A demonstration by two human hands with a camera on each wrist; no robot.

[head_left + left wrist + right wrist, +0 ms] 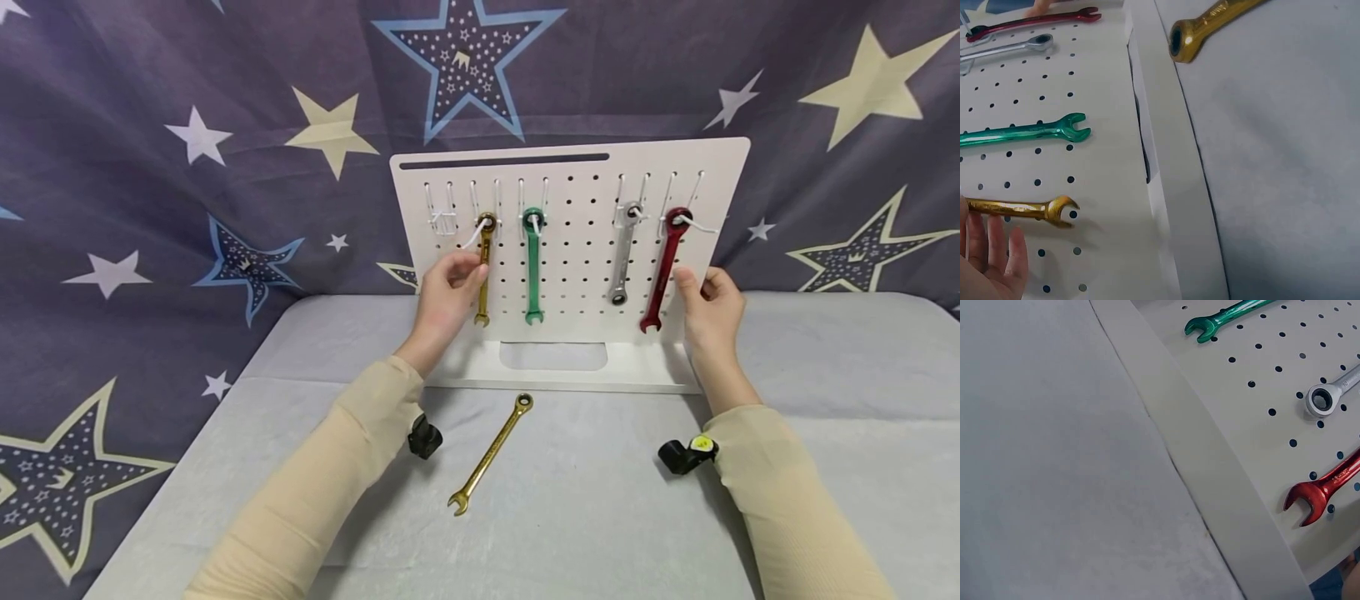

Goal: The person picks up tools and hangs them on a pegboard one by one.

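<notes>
A white pegboard [573, 287] stands upright with wrenches hanging from its hooks. My left hand [447, 296] pinches the handle of the hanging gold combination wrench [483, 292] between thumb and fingers; its ring end is on a hook. My right hand [712, 317] grips the board's right edge, thumb in front, close to the red wrench [662, 279]. Only a sliver of that hand shows in the right wrist view. A second gold wrench [491, 454] lies on the table in front of the board, its open end toward me.
Between the gold and red ones hang a green wrench [533, 271] and a silver wrench [624, 258] with ring ends at top and bottom. An unloaded wire hook [442, 221] is at the board's left. A grey cloth [585, 500] covers the table; a star-patterned curtain [247, 167] hangs behind.
</notes>
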